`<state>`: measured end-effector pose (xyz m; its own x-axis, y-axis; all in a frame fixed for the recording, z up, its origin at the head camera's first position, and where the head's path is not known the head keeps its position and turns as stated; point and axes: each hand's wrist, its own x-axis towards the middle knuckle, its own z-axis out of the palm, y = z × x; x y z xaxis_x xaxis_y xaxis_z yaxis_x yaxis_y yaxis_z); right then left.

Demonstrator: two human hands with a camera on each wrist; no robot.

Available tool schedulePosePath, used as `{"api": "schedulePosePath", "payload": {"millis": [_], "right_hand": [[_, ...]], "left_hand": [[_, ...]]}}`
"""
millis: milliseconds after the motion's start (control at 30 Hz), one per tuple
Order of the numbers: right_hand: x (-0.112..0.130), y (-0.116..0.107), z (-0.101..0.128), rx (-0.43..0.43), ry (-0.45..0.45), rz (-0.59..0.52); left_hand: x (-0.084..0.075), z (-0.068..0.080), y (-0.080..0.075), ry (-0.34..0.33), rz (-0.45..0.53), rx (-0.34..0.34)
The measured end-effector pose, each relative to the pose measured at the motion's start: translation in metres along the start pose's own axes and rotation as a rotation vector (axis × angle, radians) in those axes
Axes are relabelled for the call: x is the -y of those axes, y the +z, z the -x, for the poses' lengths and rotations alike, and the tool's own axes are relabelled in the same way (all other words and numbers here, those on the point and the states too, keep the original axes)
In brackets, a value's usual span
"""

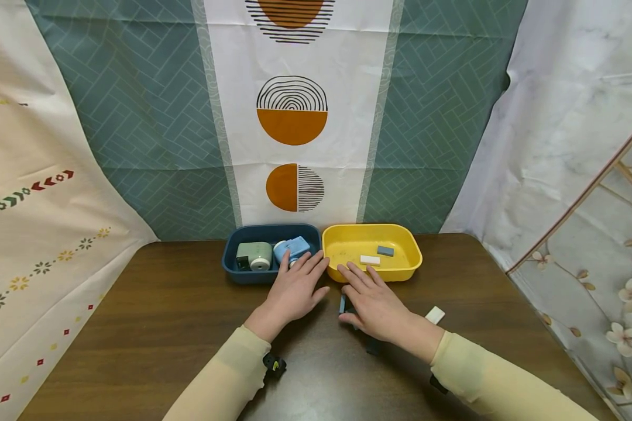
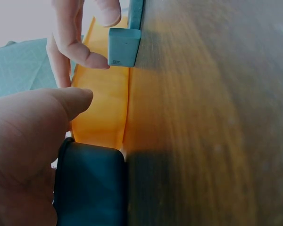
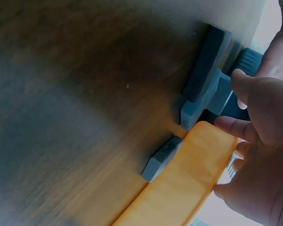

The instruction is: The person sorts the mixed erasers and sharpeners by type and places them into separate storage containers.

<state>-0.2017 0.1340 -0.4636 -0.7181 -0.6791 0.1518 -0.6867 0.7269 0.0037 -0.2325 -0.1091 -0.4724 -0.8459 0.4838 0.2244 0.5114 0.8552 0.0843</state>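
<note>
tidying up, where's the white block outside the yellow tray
In the head view, the white block lies right of centre on the table, nearer the camera than the yellow tray, beside the wrist of the right hand.

Navy bin (image 1: 244, 278), yellow bin (image 1: 400, 275), brown wood-grain bench (image 1: 163, 321)
White block (image 1: 370, 260) and slate-blue block (image 1: 385, 251); cream sleeves (image 1: 216, 374); green backdrop (image 1: 137, 105) in herringbone, its white panel (image 1: 300, 61) printed with orange half-discs (image 1: 292, 127) and black lines (image 1: 311, 189).

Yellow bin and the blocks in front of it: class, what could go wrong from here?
The right hand, close to a blue block on the table, might knock it. A white block, partly hidden behind that wrist in the head view, could be overlooked. The left hand, close to the navy bin, might nudge it.
</note>
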Motion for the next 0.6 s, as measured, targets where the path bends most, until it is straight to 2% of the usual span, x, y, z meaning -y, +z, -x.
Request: {"api": "schedulePosePath", "payload": {"millis": [600], "right_hand": [[0.0025,0.0045,0.0006,-0.041,-0.022,0.077]], "left_hand": [[0.0005,-0.0017,0.0013,-0.012,0.01,0.022]]}}
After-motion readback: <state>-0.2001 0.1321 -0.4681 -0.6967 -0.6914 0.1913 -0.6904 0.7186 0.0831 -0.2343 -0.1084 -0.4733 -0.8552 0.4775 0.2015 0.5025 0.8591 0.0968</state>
